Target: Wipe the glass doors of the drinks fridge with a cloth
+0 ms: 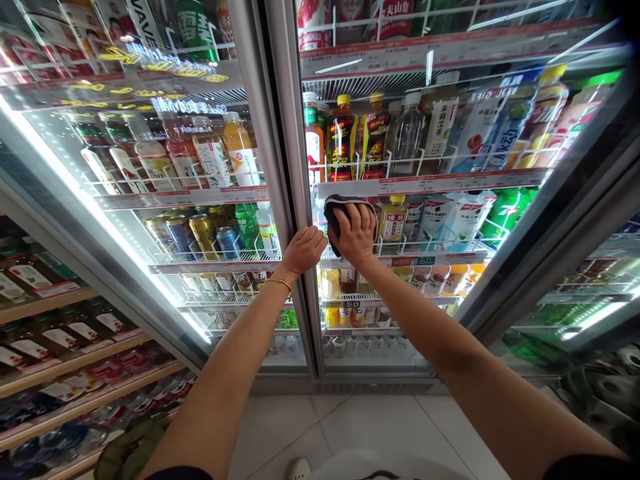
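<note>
A tall drinks fridge with two glass doors stands in front of me. My left hand (304,249), with a thin gold bracelet (281,285) at the wrist, is closed around the grey door frame (299,147) in the middle. Just to its right, my right hand (356,230) presses a dark cloth (336,212) against the right glass door (400,373). Its fingers bend over the cloth, and part of the cloth sticks out on the left and above the fingers. Behind the glass near this hand stands a yellow-capped bottle (393,219).
Shelves of bottles and cans fill the fridge, among them dark yellow-capped bottles (342,140) and gold cans (202,237). Wooden shelves (50,353) with more bottles stand at the left. Below lies a tiled floor (350,427), with a light shoe (300,468) at the bottom.
</note>
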### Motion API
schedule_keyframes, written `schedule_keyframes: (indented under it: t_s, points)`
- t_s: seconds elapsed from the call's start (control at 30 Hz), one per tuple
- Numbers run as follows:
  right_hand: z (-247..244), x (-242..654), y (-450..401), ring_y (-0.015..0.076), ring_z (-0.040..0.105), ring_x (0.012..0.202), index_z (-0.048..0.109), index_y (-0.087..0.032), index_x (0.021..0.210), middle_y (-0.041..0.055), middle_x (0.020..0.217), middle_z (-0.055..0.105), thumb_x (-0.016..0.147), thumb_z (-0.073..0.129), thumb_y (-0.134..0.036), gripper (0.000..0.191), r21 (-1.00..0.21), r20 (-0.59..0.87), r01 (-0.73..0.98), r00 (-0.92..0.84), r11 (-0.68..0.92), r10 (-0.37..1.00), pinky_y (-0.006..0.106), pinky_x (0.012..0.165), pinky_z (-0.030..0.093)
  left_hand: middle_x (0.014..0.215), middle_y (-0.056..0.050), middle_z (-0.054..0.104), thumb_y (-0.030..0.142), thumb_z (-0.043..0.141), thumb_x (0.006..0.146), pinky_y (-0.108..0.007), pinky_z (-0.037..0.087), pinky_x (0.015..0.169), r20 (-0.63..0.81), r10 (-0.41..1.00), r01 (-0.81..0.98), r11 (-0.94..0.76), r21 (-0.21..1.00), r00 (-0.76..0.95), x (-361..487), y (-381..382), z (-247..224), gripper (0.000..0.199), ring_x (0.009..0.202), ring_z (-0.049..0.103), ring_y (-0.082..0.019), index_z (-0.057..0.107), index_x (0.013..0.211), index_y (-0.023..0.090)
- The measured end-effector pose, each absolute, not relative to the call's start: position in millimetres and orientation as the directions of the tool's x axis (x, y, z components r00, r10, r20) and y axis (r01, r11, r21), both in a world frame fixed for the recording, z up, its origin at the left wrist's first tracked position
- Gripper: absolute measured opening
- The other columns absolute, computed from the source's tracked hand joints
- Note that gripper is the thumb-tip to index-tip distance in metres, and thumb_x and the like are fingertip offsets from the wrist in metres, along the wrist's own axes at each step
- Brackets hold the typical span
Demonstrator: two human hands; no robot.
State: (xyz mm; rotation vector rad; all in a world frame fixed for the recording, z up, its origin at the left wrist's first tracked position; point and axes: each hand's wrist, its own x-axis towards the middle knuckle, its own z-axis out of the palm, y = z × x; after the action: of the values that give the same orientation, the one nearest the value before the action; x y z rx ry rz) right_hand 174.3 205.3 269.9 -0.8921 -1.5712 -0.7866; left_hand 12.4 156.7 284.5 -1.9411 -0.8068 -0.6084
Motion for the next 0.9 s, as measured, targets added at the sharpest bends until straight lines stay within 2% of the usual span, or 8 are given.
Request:
schedule_keyframes:
  t_s: [0.13,0.23,0.3,0.4,0.57,0.63,0.73,0.9]
  points:
    - [240,183,199,0.0287,0.042,0.128,0.053,-0.026,0.130,0.0099,0.133,0.054,0.089,0.048,-0.044,0.045,0.215,0.924,0.800,-0.352,0.560,0.148,0.048,0.108,0.028,0.087,-0.008,0.065,0.014,0.035,0.092,-0.037,0.044,0.089,0.701,0.302,0.754,-0.397,-0.524,0.646,11,157,285,0.026,0.096,0.059,-0.020,0.059,0.083,0.020]
    - [219,215,197,0.0248,0.044,0.126,0.052,-0.029,0.130,0.0063,0.132,0.057,0.089,0.050,-0.041,0.043,0.406,0.804,0.669,-0.585,0.623,0.105,0.042,0.107,0.032,0.088,-0.008,0.065,0.014,0.034,0.093,-0.037,0.044,0.089,0.692,0.318,0.752,-0.412,-0.514,0.648,11,157,285,0.028,0.097,0.058,-0.020,0.059,0.083,0.019]
    - [215,237,198,0.0233,0.046,0.124,0.053,-0.030,0.129,0.0044,0.130,0.059,0.088,0.051,-0.041,0.042,0.474,0.749,0.612,-0.658,0.632,0.075,0.040,0.105,0.034,0.086,-0.008,0.064,0.014,0.034,0.093,-0.037,0.044,0.087,0.686,0.318,0.747,-0.415,-0.520,0.654,11,157,286,0.028,0.096,0.058,-0.020,0.059,0.082,0.019]
    - [227,252,203,0.0243,0.048,0.120,0.056,-0.030,0.125,0.0048,0.127,0.060,0.087,0.053,-0.043,0.041,0.418,0.821,0.700,-0.563,0.579,0.088,0.042,0.105,0.033,0.083,-0.007,0.063,0.013,0.034,0.092,-0.037,0.045,0.086,0.689,0.311,0.746,-0.414,-0.522,0.655,12,158,286,0.028,0.094,0.058,-0.020,0.058,0.080,0.019]
    - [265,212,207,0.0312,0.040,0.126,0.056,-0.024,0.125,0.0112,0.131,0.054,0.088,0.048,-0.044,0.044,0.044,0.976,0.882,-0.138,0.470,0.168,0.050,0.107,0.028,0.081,-0.006,0.062,0.012,0.036,0.092,-0.036,0.045,0.084,0.697,0.273,0.741,-0.375,-0.557,0.663,13,159,284,0.026,0.091,0.059,-0.019,0.058,0.078,0.019]
    - [270,188,206,0.0325,0.038,0.129,0.055,-0.023,0.127,0.0122,0.133,0.052,0.088,0.047,-0.044,0.045,-0.008,0.981,0.883,-0.084,0.468,0.175,0.052,0.107,0.027,0.082,-0.006,0.062,0.013,0.036,0.092,-0.036,0.045,0.085,0.693,0.282,0.742,-0.367,-0.561,0.663,13,158,283,0.026,0.093,0.059,-0.019,0.058,0.079,0.020]
    - [261,170,202,0.0311,0.038,0.129,0.053,-0.025,0.129,0.0111,0.133,0.053,0.088,0.047,-0.044,0.045,0.090,0.977,0.866,-0.172,0.491,0.124,0.049,0.108,0.026,0.084,-0.007,0.063,0.013,0.035,0.092,-0.037,0.045,0.086,0.687,0.303,0.745,-0.386,-0.545,0.660,12,158,284,0.027,0.096,0.058,-0.020,0.058,0.080,0.020]
    - [228,201,196,0.0263,0.043,0.127,0.052,-0.027,0.130,0.0075,0.132,0.056,0.089,0.049,-0.041,0.044,0.412,0.846,0.715,-0.530,0.565,0.053,0.042,0.107,0.027,0.083,-0.006,0.063,0.013,0.035,0.092,-0.035,0.045,0.085,0.685,0.265,0.728,-0.369,-0.578,0.679,11,156,287,0.027,0.092,0.058,-0.019,0.058,0.080,0.020]
